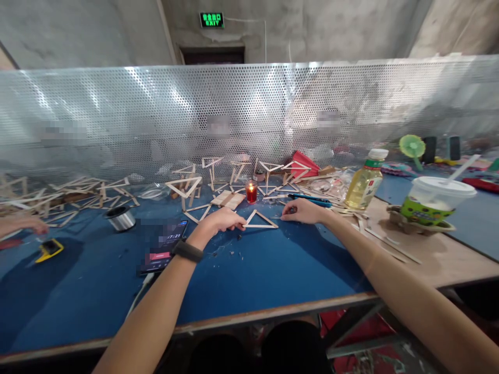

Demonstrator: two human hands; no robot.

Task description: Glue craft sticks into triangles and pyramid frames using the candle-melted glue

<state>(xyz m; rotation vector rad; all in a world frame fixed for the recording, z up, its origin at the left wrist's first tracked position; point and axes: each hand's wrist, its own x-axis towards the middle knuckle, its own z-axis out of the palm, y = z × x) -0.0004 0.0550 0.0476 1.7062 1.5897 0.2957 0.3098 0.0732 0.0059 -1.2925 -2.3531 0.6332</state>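
My left hand (224, 219), a dark band on its wrist, pinches the left corner of a small triangle of thin wooden sticks (262, 226) just above the blue table. To the right of that triangle is my right hand (300, 211), its fingers closed together; a thin pale piece seems to stick out at the fingertips, too small to name. Behind the triangle burns a candle in a red glass (251, 193). A flat wooden board (228, 199) lies behind my left hand. Several stick frames (186, 185) stand along the back.
A phone (166, 246) with a cable lies left, near a metal spool (120, 218). Another person's hand (33, 225) is at far left by a yellow-edged tool (50, 251). Right are pens (312, 199), a drink bottle (366, 179) and a lidded cup (432, 202). A perforated metal screen (249, 104) closes the back.
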